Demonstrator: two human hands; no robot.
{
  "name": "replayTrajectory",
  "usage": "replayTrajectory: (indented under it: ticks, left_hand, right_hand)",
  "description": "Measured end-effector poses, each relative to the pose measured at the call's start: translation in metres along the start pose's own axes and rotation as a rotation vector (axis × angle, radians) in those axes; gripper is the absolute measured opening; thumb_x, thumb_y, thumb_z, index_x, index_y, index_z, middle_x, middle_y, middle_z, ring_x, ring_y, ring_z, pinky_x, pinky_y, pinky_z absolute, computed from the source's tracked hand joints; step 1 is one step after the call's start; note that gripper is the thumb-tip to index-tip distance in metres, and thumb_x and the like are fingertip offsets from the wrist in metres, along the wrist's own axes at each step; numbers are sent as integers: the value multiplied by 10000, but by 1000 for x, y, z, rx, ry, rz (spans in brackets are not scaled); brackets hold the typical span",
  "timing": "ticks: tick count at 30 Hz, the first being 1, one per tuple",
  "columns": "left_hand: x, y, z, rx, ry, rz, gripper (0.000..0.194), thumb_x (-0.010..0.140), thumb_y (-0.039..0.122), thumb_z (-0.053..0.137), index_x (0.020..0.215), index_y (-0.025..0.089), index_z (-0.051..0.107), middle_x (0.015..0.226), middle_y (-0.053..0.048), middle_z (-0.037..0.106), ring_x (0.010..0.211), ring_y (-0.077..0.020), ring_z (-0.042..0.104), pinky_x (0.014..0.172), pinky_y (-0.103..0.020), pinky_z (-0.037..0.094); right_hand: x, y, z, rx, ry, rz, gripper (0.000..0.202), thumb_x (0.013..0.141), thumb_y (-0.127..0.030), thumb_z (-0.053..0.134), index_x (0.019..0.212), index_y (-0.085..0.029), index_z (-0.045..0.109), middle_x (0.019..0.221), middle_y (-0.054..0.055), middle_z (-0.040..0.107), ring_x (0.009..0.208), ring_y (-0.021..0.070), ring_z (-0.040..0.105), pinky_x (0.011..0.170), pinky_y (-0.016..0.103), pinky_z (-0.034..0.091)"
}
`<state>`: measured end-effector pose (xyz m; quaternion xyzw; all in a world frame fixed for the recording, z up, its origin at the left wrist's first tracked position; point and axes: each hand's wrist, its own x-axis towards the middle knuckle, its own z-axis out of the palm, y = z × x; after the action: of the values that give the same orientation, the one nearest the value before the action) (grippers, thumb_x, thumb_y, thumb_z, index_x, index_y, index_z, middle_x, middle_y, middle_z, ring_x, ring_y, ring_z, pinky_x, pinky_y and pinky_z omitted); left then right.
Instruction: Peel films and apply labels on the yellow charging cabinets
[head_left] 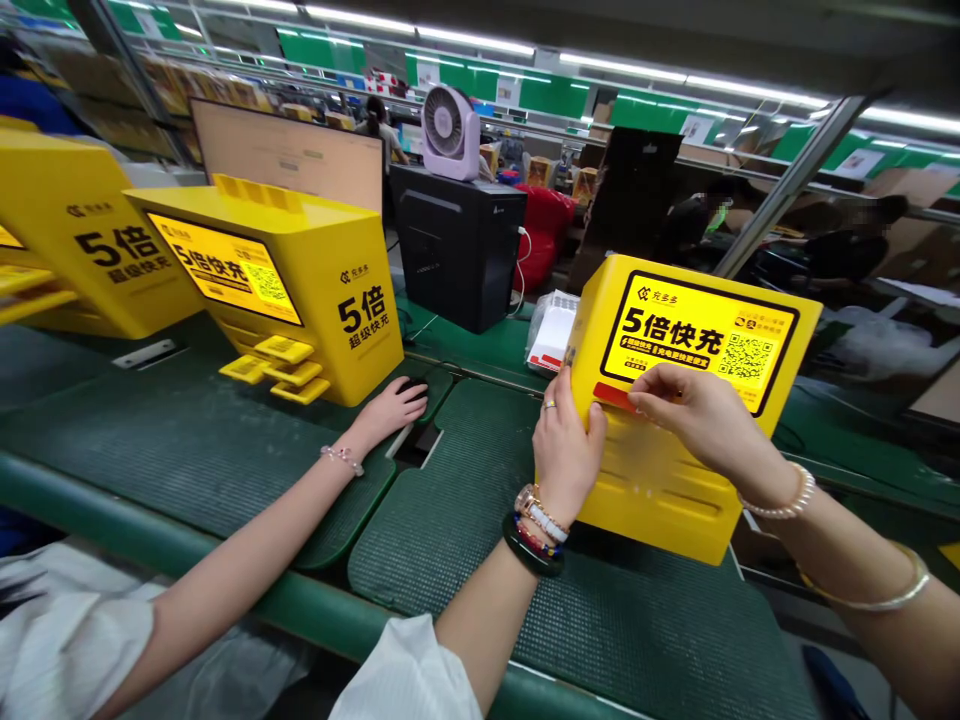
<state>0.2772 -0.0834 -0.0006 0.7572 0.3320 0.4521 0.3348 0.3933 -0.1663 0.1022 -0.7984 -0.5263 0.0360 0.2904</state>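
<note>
Yellow box (652, 480) stands on the green surface (465, 510), right of centre, lit black-framed panel (675, 340) facing the wearer. Left hand (568, 445) grips the box at its left edge, thumb on the front, fingers along the side. Right hand (694, 410) has thumb and index finger pinched on the right end of a red strip (612, 397). Strip sits at the box front, just under the panel's lower left corner, near the left thumb; can't tell how much of it is stuck down. Left wrist: watch, beads, dark bangle. Right wrist: pearl bracelet, thin bangle further up.

Co-worker's hand (386, 412) to the left, palm down on a black mouse (414, 383). Beside it, second yellow box (330, 330), lit panel plus yellow trays sticking out below; third yellow box (116, 300) at far left, partly cut off. Behind the second box: monitor (300, 160), on. Right of that, black computer tower (450, 250), white cable at its side, lilac fan (450, 130) on top. White stack with red marks (553, 335), partly in plastic, just behind the first box's left side.
</note>
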Motion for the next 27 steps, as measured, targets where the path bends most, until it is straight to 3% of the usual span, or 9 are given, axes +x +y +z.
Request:
replayTrajectory:
  ticks: [27]
  left_hand:
    - [1,0,-1,3,-12,-5,576,966,331,440,1501,174,294,1504,-162,451,1345,-300,504,1075,-462,489]
  right_hand:
    - [2,0,2,-56,15,-10,187,843,-385,586,774,-233,670,754,3,683,655,183,595,605,309,401]
